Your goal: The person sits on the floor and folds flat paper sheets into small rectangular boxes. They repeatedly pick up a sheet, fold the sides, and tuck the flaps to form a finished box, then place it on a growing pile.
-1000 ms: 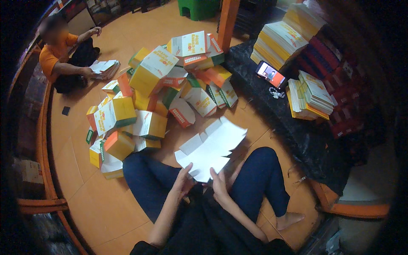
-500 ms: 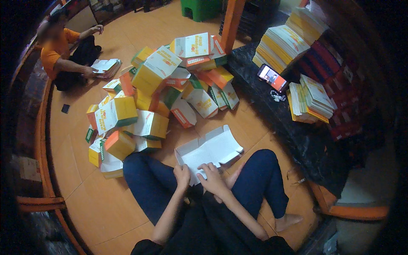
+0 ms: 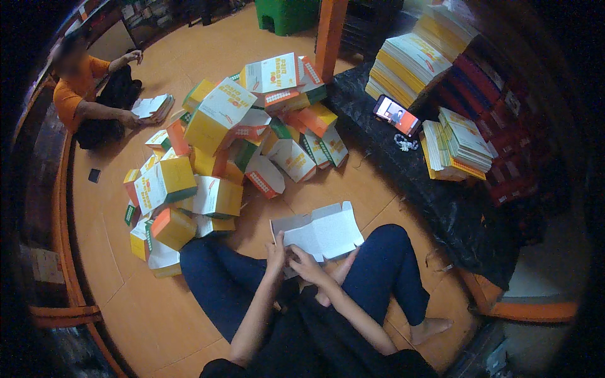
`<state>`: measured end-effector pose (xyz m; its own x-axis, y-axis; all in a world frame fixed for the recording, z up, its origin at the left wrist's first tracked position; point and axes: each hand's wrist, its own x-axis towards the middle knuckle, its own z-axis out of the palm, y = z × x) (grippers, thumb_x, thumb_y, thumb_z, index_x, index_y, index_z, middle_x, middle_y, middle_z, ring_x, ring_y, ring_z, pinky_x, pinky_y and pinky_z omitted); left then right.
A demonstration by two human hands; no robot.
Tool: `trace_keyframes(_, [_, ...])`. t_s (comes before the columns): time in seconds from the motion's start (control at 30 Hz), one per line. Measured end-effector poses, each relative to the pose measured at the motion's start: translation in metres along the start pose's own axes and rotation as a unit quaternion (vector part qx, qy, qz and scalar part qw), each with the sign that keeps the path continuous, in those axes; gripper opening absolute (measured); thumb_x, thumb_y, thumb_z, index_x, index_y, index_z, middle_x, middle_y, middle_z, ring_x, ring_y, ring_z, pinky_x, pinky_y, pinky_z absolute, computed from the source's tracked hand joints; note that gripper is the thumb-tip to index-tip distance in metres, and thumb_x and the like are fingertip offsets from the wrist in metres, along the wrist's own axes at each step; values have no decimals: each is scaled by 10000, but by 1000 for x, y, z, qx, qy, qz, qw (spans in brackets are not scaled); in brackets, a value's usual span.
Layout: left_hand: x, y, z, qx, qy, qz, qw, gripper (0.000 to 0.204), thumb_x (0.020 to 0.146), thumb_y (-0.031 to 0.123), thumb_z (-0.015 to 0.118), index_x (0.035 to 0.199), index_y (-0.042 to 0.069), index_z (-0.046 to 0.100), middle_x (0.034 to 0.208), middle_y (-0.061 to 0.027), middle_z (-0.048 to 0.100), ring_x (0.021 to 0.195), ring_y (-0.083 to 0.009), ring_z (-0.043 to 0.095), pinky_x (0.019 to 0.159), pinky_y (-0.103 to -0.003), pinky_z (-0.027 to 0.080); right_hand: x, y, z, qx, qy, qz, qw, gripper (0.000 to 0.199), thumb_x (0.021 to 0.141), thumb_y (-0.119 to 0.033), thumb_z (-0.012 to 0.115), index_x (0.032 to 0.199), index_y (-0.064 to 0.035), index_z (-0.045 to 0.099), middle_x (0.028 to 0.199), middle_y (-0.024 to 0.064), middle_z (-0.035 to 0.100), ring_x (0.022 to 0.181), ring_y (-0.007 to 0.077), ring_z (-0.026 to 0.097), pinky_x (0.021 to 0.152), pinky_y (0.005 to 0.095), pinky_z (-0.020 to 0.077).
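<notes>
A flat white cardboard box blank (image 3: 324,232) lies across my lap, its plain inner side up. My left hand (image 3: 275,251) grips its near left edge, fingers closed on the card. My right hand (image 3: 305,261) pinches the blank's near edge just beside it. I sit on the orange floor with legs in dark blue trousers spread to either side. A heap of folded yellow, orange and green boxes (image 3: 217,116) lies in front of me to the left.
Stacks of flat box blanks (image 3: 409,63) (image 3: 463,142) rest on a black sheet (image 3: 391,157) at right, with a lit phone (image 3: 396,114) between them. Another person in an orange shirt (image 3: 79,94) sits at far left over a pile of blanks. An orange post (image 3: 329,31) stands behind the heap.
The blank was spread open a second ago; it is now folded smaller and drawn closer to my body. Both hands have come together on its near edge.
</notes>
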<state>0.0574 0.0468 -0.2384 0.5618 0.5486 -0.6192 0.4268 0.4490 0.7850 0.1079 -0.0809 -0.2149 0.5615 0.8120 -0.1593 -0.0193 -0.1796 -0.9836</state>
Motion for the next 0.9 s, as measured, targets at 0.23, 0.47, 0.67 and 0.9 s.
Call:
trace_keyframes(0.23, [-41, 43, -15, -89, -78, 21, 993, 810, 986, 644, 451, 1503, 40, 295, 1339, -193, 496, 1126, -276, 589, 908, -374, 501, 4, -24, 0, 23, 15, 17, 999, 348, 912, -161, 741, 1216, -60, 607, 1046, 92, 717, 900, 194, 705, 825, 337, 557])
trace_keyframes(0.47, [-63, 72, -29, -118, -238, -38, 963, 740, 1039, 524, 461, 1579, 82, 216, 1520, -160, 392, 1342, -269, 469, 1091, -386, 401, 3, -29, -8, 121, -7, -20, 992, 323, 930, -132, 735, 1209, -10, 629, 1097, 53, 705, 943, 124, 670, 840, 294, 549])
trace_keyframes(0.67, [-43, 35, -47, -32, -147, 112, 982, 716, 1024, 331, 577, 1576, 59, 211, 1489, -167, 421, 1347, -278, 452, 1115, -388, 368, 1, -38, -19, 29, 133, 46, 990, 206, 986, -162, 645, 1060, 25, 692, 968, 60, 704, 936, 106, 644, 839, 271, 525])
trace_keyframes(0.9, [-47, 54, -36, 286, 143, 300, 899, 577, 1042, 220, 521, 1514, -16, 287, 1468, -187, 434, 1377, -262, 398, 1155, -373, 298, -31, -117, -38, -231, 328, -146, 904, 121, 950, -68, 575, 1001, 7, 655, 870, 122, 653, 771, 266, 660, 706, 382, 517])
